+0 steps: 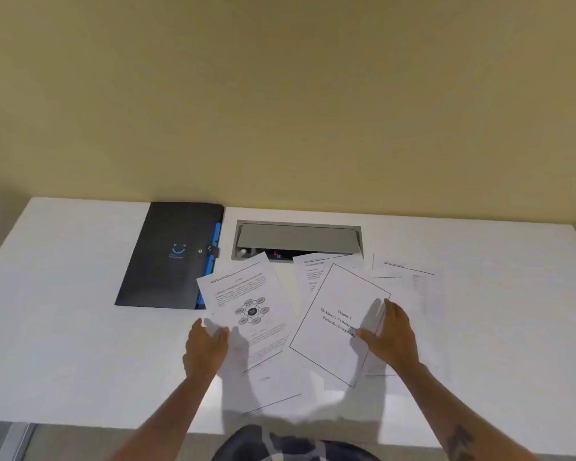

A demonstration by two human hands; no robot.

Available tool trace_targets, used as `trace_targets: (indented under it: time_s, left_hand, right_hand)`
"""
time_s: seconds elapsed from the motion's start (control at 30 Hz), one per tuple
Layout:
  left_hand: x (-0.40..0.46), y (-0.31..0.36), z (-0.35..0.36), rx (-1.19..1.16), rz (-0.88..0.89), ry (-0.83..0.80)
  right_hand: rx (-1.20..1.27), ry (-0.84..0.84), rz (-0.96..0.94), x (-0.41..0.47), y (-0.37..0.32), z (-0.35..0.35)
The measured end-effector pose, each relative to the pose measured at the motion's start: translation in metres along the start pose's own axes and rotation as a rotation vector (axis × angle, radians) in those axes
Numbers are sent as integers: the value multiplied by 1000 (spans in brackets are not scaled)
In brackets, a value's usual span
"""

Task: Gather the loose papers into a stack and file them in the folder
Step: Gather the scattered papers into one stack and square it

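Observation:
Several loose white papers lie fanned out on the white desk [64, 327]. A sheet with a wheel diagram [246, 304] is at the left, and a bordered chapter title page [333, 314] lies on top at the right. More sheets [409, 281] spread toward the far right. A shut black folder [170, 257] with blue tabs lies at the back left, its corner under the diagram sheet. My left hand [205, 347] rests open at the left edge of the papers. My right hand [391, 334] lies open on the right edge of the title page.
A grey cable hatch [298, 237] is set into the desk behind the papers, its lid partly raised. A yellow wall [280, 94] stands right behind the desk. The desk's front edge [80, 424] is close to my body.

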State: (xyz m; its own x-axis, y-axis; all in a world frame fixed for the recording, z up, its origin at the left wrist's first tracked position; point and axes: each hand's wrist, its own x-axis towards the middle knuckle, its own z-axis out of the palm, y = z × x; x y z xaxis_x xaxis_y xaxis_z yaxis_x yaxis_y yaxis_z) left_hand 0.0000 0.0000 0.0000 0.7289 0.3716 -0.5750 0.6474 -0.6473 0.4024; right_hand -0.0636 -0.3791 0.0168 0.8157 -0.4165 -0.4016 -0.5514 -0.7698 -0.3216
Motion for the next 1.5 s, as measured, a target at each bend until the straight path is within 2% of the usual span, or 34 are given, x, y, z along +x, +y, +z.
trace_targets:
  time_s: [0.1, 0.37, 0.53, 0.93, 1.03, 1.17, 1.33, 1.5]
  left_hand:
    - [16, 16, 0, -145, -27, 53]
    - [40, 30, 14, -235, -123, 83]
    - [39, 21, 19, -269, -95, 70]
    - [32, 1, 26, -352, 46, 47]
    - [32, -6, 27, -377, 66, 60]
    - [30, -18, 26, -423, 103, 74]
    - [25, -36, 19, -475, 96, 100]
    - [19, -53, 14, -541, 73, 122]
  right_hand:
    - [-7, 8, 9, 15, -4, -4]
    - [-143, -74, 0, 36, -9, 15]
    - [-154, -119, 64, 37, -5, 27]
    - [-141, -105, 7, 36, -9, 31]
    - [-112, -51, 25, 36, -9, 28]
    - [12, 121, 101, 50, -3, 10]
    - [-31, -39, 120, 59, 1, -4]
    - [55, -17, 95, 52, 3, 7]
